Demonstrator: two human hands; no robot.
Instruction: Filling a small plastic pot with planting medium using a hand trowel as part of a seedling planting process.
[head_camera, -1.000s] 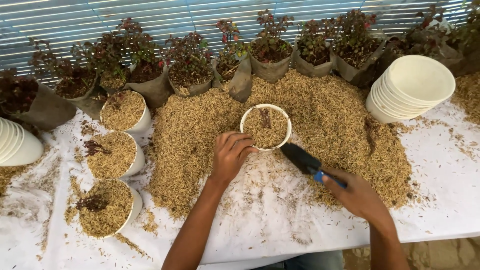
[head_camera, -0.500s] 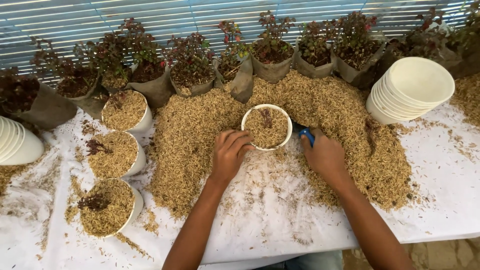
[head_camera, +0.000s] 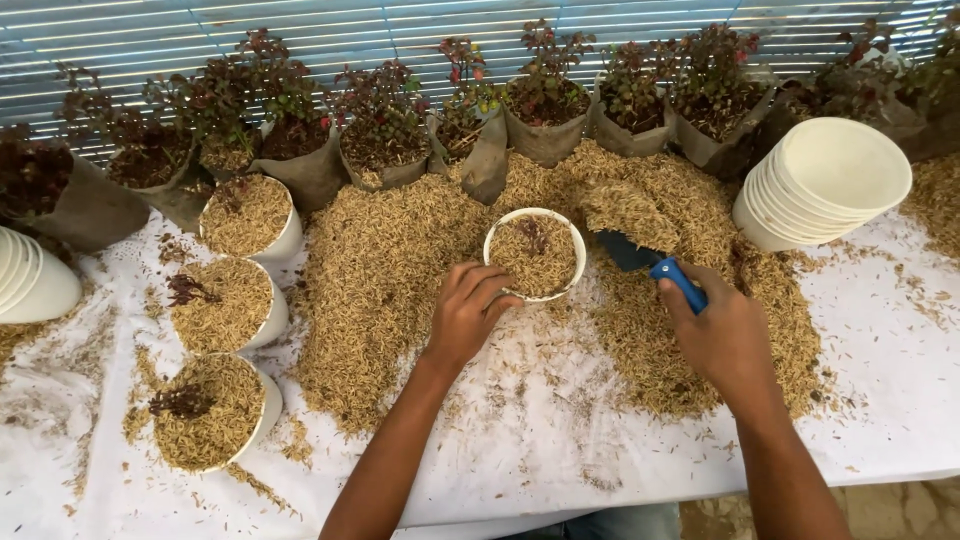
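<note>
The work surface is a table covered with a white sheet (head_camera: 880, 400), creased and littered with loose grains. A broad heap of dry, tan rice husk (head_camera: 400, 270) lies across its middle, coarse and flaky in texture. The white round pot (head_camera: 535, 254) stands within this heap, upright, near the centre of the table, filled almost to the rim with husk; a small dark sprig shows in its surface. The left hand (head_camera: 465, 315) is curled against the pot's near wall, fingers touching the rim. The right hand (head_camera: 725, 335) is closed around the blue handle of a trowel (head_camera: 650, 255), whose dark blade carries a mound of husk just right of the pot. Three filled pots (head_camera: 225, 305) stand at left; a stack of empty white pots (head_camera: 825, 185) lies tilted at right.
</note>
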